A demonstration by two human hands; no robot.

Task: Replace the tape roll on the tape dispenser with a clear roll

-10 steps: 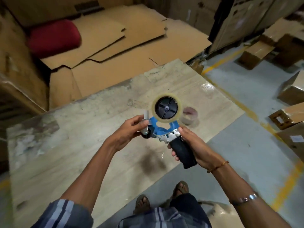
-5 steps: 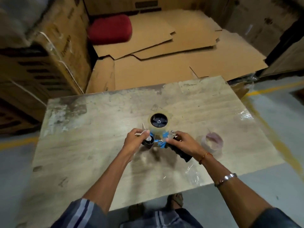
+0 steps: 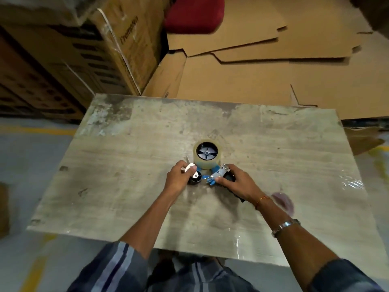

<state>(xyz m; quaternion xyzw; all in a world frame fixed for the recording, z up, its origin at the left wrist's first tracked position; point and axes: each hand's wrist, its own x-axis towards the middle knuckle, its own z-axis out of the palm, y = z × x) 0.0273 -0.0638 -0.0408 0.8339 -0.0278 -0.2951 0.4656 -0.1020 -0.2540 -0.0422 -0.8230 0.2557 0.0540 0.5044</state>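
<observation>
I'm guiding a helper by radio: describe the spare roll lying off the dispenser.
On the worn wooden table, look just beyond the right hand's wrist. The loose tape roll lies there, blurred and purplish, unlike the clear roll mounted on the tape dispenser.

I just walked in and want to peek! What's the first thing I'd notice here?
Right in the middle of the worn table sits a tape dispenser with a fat clear roll on its black wheel. Two hands hold it: the left hand at the roller end, the right hand over the black handle. Behind lie flat cardboard sheets and a red cushion.
</observation>
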